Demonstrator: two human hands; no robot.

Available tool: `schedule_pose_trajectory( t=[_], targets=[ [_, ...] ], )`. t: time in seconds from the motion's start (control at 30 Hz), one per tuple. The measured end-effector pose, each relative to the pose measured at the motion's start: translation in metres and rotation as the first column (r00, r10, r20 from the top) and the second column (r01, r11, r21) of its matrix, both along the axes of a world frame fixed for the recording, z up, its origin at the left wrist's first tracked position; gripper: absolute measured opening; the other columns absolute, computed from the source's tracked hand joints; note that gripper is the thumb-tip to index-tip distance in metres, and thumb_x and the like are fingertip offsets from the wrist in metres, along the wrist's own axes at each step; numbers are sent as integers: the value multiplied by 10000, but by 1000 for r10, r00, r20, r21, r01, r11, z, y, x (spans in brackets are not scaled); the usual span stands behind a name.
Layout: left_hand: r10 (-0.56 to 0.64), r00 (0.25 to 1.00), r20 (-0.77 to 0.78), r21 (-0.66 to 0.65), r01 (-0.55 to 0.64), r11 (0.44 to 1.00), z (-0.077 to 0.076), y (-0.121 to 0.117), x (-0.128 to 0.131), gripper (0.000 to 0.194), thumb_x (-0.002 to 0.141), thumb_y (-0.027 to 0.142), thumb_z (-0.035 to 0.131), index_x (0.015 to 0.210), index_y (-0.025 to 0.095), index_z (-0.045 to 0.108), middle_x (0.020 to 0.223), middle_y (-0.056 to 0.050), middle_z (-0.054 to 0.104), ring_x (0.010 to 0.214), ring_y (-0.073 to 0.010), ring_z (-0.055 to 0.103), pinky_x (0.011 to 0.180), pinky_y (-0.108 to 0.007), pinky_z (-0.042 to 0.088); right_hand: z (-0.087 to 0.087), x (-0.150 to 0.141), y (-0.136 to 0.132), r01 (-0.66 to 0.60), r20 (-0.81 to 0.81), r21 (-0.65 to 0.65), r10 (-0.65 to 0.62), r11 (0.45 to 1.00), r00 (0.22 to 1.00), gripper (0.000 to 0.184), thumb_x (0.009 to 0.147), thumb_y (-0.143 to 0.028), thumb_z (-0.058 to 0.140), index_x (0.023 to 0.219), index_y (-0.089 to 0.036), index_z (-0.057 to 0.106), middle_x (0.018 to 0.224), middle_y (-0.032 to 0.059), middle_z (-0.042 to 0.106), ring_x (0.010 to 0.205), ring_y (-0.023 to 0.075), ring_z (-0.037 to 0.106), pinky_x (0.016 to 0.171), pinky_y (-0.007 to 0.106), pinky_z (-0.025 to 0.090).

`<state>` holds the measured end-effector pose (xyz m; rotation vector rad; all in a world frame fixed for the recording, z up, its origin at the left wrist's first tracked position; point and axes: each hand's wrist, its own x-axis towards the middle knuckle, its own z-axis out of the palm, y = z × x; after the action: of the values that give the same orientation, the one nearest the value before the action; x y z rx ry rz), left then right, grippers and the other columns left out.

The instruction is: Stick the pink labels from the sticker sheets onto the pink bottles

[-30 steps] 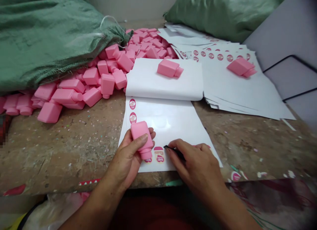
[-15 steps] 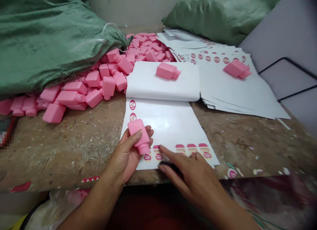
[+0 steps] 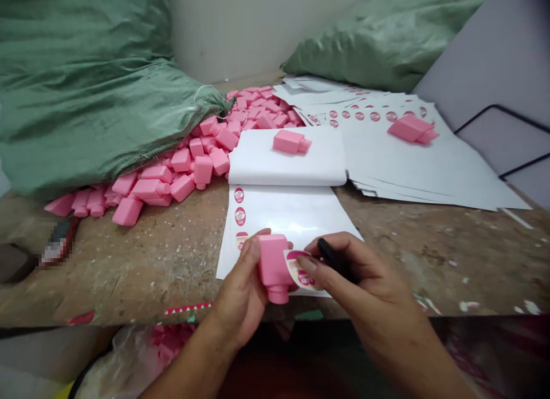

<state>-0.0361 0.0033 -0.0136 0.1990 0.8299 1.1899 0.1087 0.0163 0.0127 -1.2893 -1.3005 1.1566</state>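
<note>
Now, pink bottle [image 3: 273, 267] in left hand [image 3: 240, 290]

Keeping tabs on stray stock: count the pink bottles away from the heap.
3: one pink bottle in the left hand, one pink bottle on the folded-over white sheet, one pink bottle on the sheet stack. More could hide behind the sheets.

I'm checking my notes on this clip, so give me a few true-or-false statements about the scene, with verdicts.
The left hand holds a pink plastic bottle. True.
The right hand is empty. False: it holds a printed label and a black tool.
The loose pink bottles sit in a cardboard box. False: they lie heaped on the worn workbench.
Another pink bottle rests on a folded-back white sheet. True.
</note>
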Motion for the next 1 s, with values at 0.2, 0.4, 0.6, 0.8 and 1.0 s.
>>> schedule_pose_trajectory(
  t=[0.2, 0.4, 0.6, 0.8, 1.0],
  targets=[
    [110, 992, 62, -8, -110, 994, 5, -3, 15, 268, 1001, 346, 451, 1090, 165, 630, 996, -62, 696, 907, -137, 665, 862, -271, 530, -12, -11, -5, 30, -151, 11, -28, 999, 988, 156, 768, -265, 748, 878, -281, 639, 806, -44, 656, 738, 126, 625, 644, 202, 516],
    [112, 994, 6, 37, -112, 993, 2, -6, 17, 247, 994, 358, 469, 1084, 188, 624, 1007, -39, 687, 946, -132, 656, 917, -273, 501, -17, -12, -5, 57, -91, 40, -53, 998, 994, 130, 789, -254, 726, 878, -270, 632, 790, -41, 652, 720, 132, 621, 637, 220, 513],
    [73, 997, -38, 76, -70, 995, 1, -7, 16, 273, 986, 401, 471, 1141, 202, 576, 1064, -58, 675, 1045, -190, 645, 964, -340, 483, -18, -15, -3, 64, -45, 57, -62, 996, 997, 117, 788, -261, 712, 868, -260, 627, 765, -39, 639, 689, 136, 609, 609, 232, 498],
    [56, 995, -78, 77, -50, 996, 0, -6, 16, 268, 986, 409, 466, 1154, 215, 542, 1084, -54, 667, 1101, -199, 627, 1001, -350, 458, -17, -16, -4, 74, -10, 46, -74, 996, 997, 116, 789, -291, 708, 860, -249, 626, 744, -28, 620, 678, 148, 593, 611, 258, 490],
    [38, 991, -125, 90, -27, 996, -3, -8, 14, 282, 973, 435, 488, 1167, 235, 529, 1119, -54, 664, 1141, -198, 606, 1006, -341, 443, -18, -17, -3, 83, 22, 44, -84, 996, 996, 121, 797, -310, 702, 864, -249, 621, 752, -24, 633, 685, 156, 601, 619, 270, 488]
  ],
)
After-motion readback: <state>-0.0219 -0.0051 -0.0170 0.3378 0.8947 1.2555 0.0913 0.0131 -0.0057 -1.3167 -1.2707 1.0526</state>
